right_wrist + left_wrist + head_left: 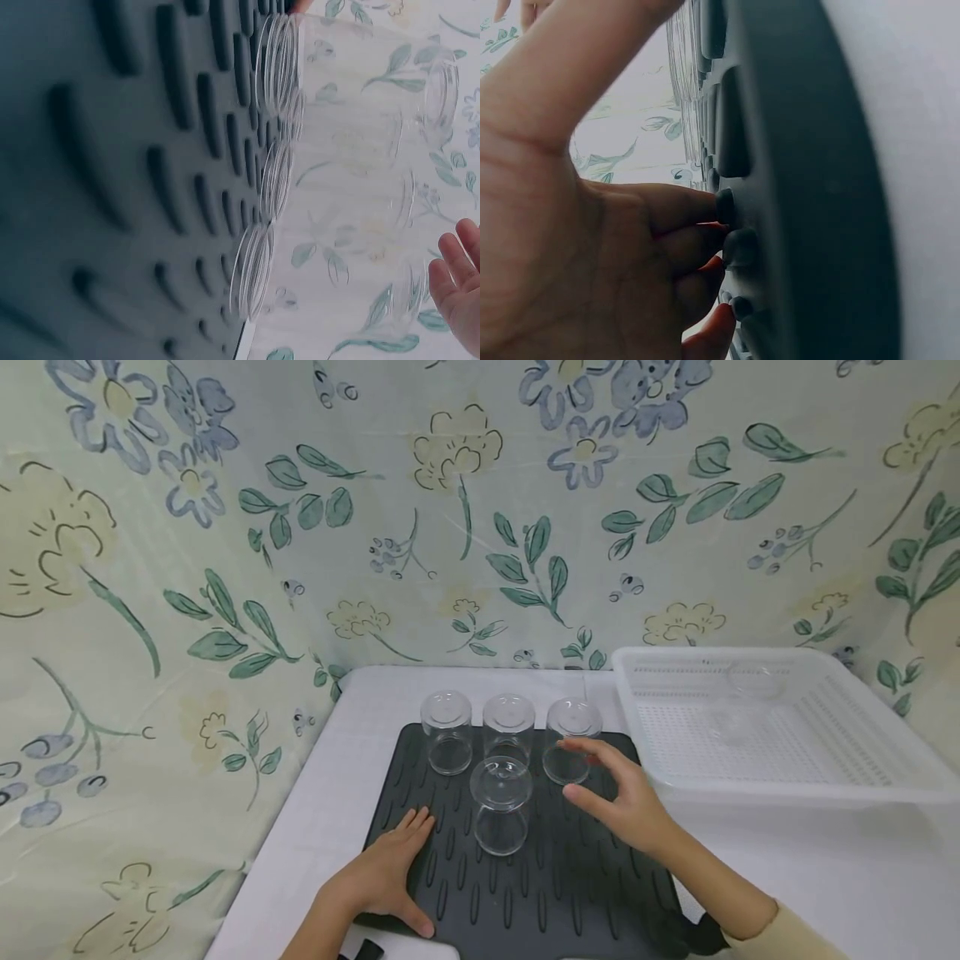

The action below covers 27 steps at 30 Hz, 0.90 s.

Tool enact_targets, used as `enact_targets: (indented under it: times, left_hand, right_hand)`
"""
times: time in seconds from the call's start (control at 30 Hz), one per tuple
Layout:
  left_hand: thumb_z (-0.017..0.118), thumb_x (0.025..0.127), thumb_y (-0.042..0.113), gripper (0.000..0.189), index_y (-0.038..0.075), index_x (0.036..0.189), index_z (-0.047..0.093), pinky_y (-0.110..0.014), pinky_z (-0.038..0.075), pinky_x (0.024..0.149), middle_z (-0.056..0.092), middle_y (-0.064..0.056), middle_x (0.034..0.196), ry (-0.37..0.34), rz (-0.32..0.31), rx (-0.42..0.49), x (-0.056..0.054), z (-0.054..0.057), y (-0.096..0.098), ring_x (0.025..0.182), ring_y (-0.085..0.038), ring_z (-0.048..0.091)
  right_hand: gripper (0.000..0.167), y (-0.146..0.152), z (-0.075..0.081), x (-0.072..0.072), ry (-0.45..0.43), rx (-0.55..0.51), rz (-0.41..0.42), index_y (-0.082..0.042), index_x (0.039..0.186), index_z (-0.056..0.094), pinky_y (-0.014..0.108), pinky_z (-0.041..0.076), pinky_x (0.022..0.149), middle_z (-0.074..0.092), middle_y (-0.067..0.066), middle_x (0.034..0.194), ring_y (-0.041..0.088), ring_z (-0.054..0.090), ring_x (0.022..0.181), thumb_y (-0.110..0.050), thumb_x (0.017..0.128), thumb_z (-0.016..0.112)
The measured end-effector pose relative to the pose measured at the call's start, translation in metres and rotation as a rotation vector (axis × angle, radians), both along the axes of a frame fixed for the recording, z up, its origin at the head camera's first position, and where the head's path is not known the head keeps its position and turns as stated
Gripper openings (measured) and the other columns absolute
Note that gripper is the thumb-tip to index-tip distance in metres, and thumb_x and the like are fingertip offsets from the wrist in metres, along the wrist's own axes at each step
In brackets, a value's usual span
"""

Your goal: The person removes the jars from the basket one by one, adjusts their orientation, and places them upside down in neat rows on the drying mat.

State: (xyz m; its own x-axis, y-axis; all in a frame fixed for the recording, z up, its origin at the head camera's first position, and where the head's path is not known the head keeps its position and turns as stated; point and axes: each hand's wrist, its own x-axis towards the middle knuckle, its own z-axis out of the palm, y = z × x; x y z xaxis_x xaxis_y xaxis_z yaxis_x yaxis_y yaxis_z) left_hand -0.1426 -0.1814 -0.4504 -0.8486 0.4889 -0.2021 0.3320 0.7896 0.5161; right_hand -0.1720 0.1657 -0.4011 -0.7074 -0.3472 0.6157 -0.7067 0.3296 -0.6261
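Note:
A dark ridged drying mat (540, 881) lies on a white surface. Several clear glasses stand upside down on it: a back row of a left glass (447, 739), a middle glass (509, 722) and a right glass (573, 722), with a front glass (502, 818) nearer me. My left hand (386, 868) rests at the mat's left edge, thumb spread, and its fingertips (724, 251) meet the ridges in the left wrist view. Beside the right glass is my right hand (630, 806), thumb and fingers apart and holding nothing; the right wrist view shows its fingers (454, 262) near the glasses' bases.
A white perforated basket (780, 792) stands to the right of the mat, with a faint clear round item (756, 681) inside at the back. Floral cloth (450, 568) hangs behind and at the left. Part of a white object (420, 946) shows at the bottom edge.

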Motion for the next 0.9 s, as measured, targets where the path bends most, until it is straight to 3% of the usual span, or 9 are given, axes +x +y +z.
enact_targets:
  times: [0.43, 0.9]
  left_hand:
    - [0.09, 0.048, 0.061, 0.138, -0.003, 0.152, 0.025, -0.063, 0.022, 0.109, 0.017, -0.021, 0.159, -0.014, -0.013, 0.01, 0.0, 0.001, 0.001, 0.146, -0.039, 0.012]
    - [0.089, 0.048, 0.062, 0.139, -0.004, 0.152, 0.025, -0.063, 0.021, 0.11, 0.016, -0.022, 0.159, -0.017, -0.022, 0.024, 0.0, -0.002, -0.001, 0.146, -0.04, 0.011]
  right_hand:
    - [0.038, 0.052, 0.003, 0.003, -0.027, 0.019, -0.176, -0.002, 0.124, 0.062, 0.014, 0.037, 0.096, 0.066, 0.01, 0.116, 0.001, 0.054, 0.114, 0.002, 0.088, 0.067]
    - [0.039, 0.103, 0.008, -0.001, -0.059, 0.089, -0.379, 0.0, 0.128, 0.057, 0.007, 0.035, 0.09, 0.066, 0.014, 0.112, -0.01, 0.049, 0.11, -0.006, 0.092, 0.067]
